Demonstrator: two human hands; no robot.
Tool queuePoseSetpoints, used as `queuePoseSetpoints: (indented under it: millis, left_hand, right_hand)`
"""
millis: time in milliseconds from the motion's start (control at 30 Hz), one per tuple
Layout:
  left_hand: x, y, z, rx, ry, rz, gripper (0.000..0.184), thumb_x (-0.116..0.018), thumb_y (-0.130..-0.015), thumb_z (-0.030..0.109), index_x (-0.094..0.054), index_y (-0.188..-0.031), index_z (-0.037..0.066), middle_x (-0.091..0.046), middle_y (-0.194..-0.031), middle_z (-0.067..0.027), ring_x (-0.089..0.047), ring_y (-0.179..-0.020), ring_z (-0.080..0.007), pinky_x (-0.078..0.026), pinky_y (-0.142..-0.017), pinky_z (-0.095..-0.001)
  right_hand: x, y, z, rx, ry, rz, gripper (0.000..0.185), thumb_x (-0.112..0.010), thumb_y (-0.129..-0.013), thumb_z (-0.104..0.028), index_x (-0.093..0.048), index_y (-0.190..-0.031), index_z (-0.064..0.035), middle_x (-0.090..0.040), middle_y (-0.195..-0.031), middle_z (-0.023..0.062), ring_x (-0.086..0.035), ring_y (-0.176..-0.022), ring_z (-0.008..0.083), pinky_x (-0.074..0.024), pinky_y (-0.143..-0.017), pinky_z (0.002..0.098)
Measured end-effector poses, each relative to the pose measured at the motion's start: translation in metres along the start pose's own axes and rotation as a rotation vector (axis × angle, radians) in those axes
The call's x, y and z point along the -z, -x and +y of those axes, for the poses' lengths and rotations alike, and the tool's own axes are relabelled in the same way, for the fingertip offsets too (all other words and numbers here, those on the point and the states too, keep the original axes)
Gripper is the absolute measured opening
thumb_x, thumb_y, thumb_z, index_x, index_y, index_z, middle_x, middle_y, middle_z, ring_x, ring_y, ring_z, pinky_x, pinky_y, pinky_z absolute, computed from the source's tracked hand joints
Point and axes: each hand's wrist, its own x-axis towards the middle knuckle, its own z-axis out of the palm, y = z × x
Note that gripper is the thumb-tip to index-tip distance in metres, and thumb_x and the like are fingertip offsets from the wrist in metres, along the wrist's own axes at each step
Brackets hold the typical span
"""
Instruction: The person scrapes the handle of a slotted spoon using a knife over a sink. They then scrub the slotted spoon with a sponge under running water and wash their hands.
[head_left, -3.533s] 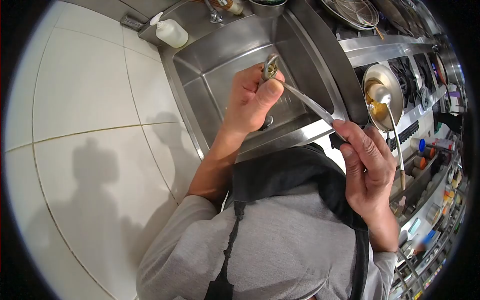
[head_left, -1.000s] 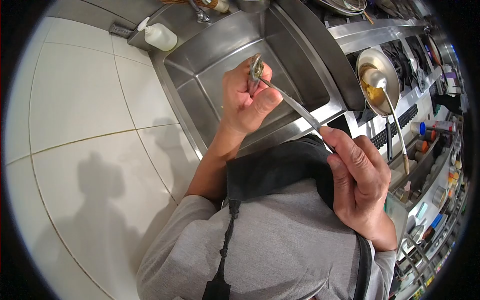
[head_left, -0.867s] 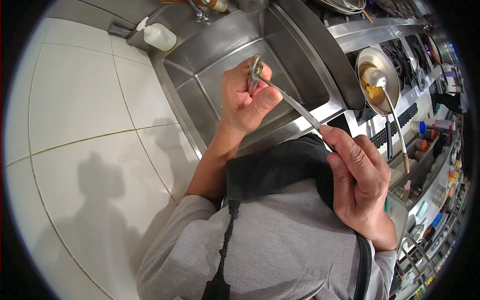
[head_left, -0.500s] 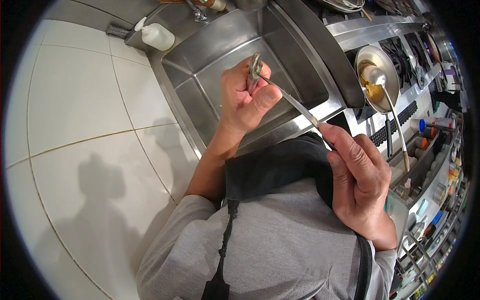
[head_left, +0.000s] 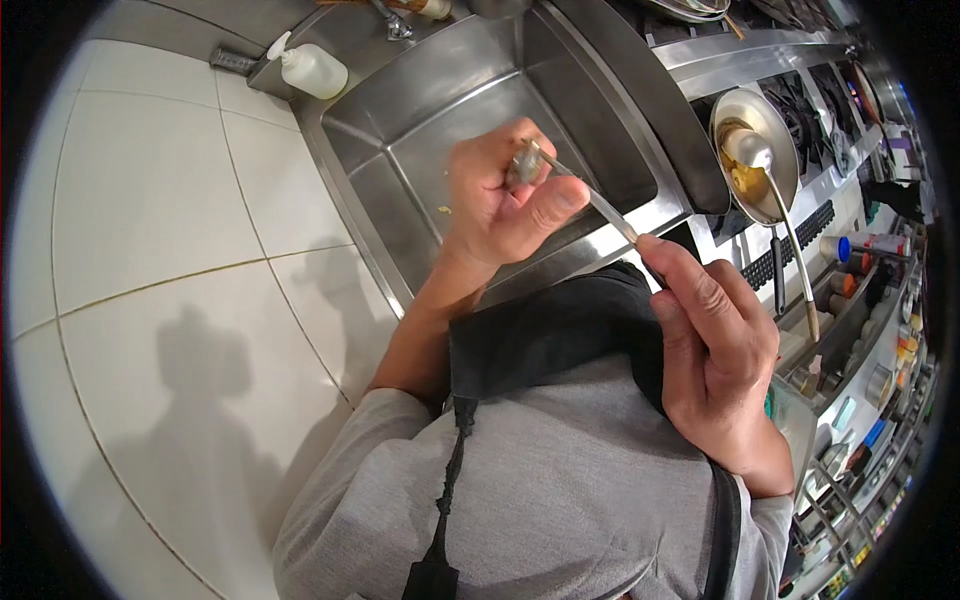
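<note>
My left hand (head_left: 487, 205) is closed over the sink, holding what looks like a raw shrimp (head_left: 523, 166), small, grey and glistening, in its curled fingers with the thumb raised alongside. My right hand (head_left: 722, 345) pinches the handle of a slim knife (head_left: 607, 208). The narrow blade reaches across to my left hand, and its tip is at the shrimp's upper edge. Part of the shrimp is hidden by my fingers. Below both hands lies the steel sink (head_left: 400, 240), with a few pale scraps on its bottom.
A white pump bottle (head_left: 314, 72) stands at the sink's far left corner, near the tap (head_left: 398, 28). On the stove to the right, a pan (head_left: 783, 125) holds yellow food and a ladle (head_left: 792, 230). Shelves with jars and containers run along the far right.
My left hand has shifted slightly right and down and turned the shrimp, so a rounder grey side shows. The knife's tip has moved with it. Pale scraps now show in the sink.
</note>
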Motion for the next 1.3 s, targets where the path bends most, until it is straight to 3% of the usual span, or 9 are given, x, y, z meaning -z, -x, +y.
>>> queuePoseSetpoints:
  millis: [33,133,333,600,800,933,1033,1233,1300]
  left_hand:
    - [-0.003,0.001,0.000,0.028,0.058,0.050,0.050,-0.088,-0.087,0.047,-0.061,-0.083,0.005,-0.045,-0.062,0.0059,-0.038,-0.055,-0.0036,-0.026,-0.049,-0.0245]
    - [-0.001,0.009,-0.007,0.122,0.124,0.064,0.052,-0.088,-0.087,0.049,-0.060,-0.084,0.005,-0.045,-0.065,0.0066,-0.037,-0.057,-0.0032,-0.027,-0.051,-0.0244]
    - [0.001,0.010,-0.005,0.196,0.266,0.000,0.055,-0.080,-0.092,0.055,-0.050,-0.089,0.008,-0.040,-0.074,0.0049,-0.035,-0.064,-0.0063,-0.026,-0.058,-0.0271]
    - [0.005,0.009,0.000,0.220,0.229,-0.035,0.054,-0.079,-0.093,0.053,-0.048,-0.086,0.009,-0.039,-0.075,0.0038,-0.034,-0.065,-0.0072,-0.024,-0.058,-0.0280]
    - [-0.002,0.007,-0.003,0.135,0.265,0.045,0.046,-0.083,-0.093,0.041,-0.056,-0.083,0.005,-0.046,-0.064,0.0063,-0.039,-0.059,-0.0038,-0.028,-0.052,-0.0262]
    - [0.007,0.010,-0.004,0.170,0.217,-0.047,0.042,-0.077,-0.098,0.038,-0.055,-0.087,0.004,-0.041,-0.073,0.0024,-0.037,-0.066,-0.0083,-0.026,-0.058,-0.0300]
    - [-0.002,0.006,-0.005,0.021,0.119,0.027,0.041,-0.083,-0.095,0.029,-0.054,-0.077,0.007,-0.047,-0.063,0.0055,-0.040,-0.056,-0.0036,-0.028,-0.050,-0.0253]
    - [0.003,0.006,-0.001,0.334,0.360,0.041,0.049,-0.089,-0.091,0.029,-0.047,-0.071,0.012,-0.043,-0.063,0.0082,-0.038,-0.058,-0.0027,-0.028,-0.051,-0.0255]
    - [0.008,0.003,-0.002,0.442,0.405,-0.082,0.045,-0.087,-0.091,0.023,-0.047,-0.075,0.012,-0.044,-0.067,0.0065,-0.035,-0.056,-0.0038,-0.025,-0.050,-0.0250]
  right_hand:
    - [-0.002,0.000,0.000,0.028,0.017,0.034,0.048,-0.073,-0.085,0.012,-0.071,-0.132,-0.0009,-0.059,-0.076,0.0103,-0.056,-0.059,0.0207,-0.0472,-0.056,0.0344]
    - [0.003,0.003,-0.001,0.006,0.026,0.013,0.037,-0.067,-0.095,0.009,-0.068,-0.132,0.0040,-0.073,-0.100,0.0135,-0.057,-0.069,0.0178,-0.0471,-0.064,0.0303]
    - [0.004,0.004,0.000,0.049,-0.045,-0.013,0.037,-0.067,-0.096,0.008,-0.066,-0.132,0.0064,-0.076,-0.116,0.0145,-0.059,-0.072,0.0178,-0.0492,-0.065,0.0293]
    - [0.008,0.004,0.000,-0.011,-0.030,-0.069,0.036,-0.066,-0.098,0.006,-0.067,-0.134,0.0051,-0.076,-0.110,0.0142,-0.059,-0.072,0.0154,-0.0489,-0.064,0.0282]
    - [-0.002,0.003,0.002,0.009,-0.059,0.040,0.044,-0.071,-0.087,0.012,-0.071,-0.130,-0.0004,-0.058,-0.075,0.0090,-0.054,-0.059,0.0188,-0.0455,-0.055,0.0331]
    - [0.007,0.000,-0.002,-0.032,-0.044,-0.057,0.035,-0.065,-0.098,0.007,-0.069,-0.132,0.0051,-0.072,-0.095,0.0126,-0.057,-0.067,0.0146,-0.0459,-0.060,0.0284]
    - [0.007,-0.003,-0.002,-0.054,0.014,-0.075,0.034,-0.065,-0.098,0.008,-0.069,-0.131,0.0056,-0.071,-0.094,0.0127,-0.056,-0.067,0.0150,-0.0448,-0.061,0.0287]
    - [0.005,-0.005,0.010,0.019,0.010,0.071,0.036,-0.064,-0.100,0.004,-0.065,-0.136,0.0056,-0.075,-0.113,0.0179,-0.071,-0.091,0.0226,-0.0553,-0.081,0.0318]
    - [0.009,-0.012,0.022,0.133,0.052,0.110,0.037,-0.068,-0.096,0.003,-0.067,-0.133,0.0061,-0.075,-0.116,0.0180,-0.069,-0.085,0.0238,-0.0556,-0.076,0.0330]
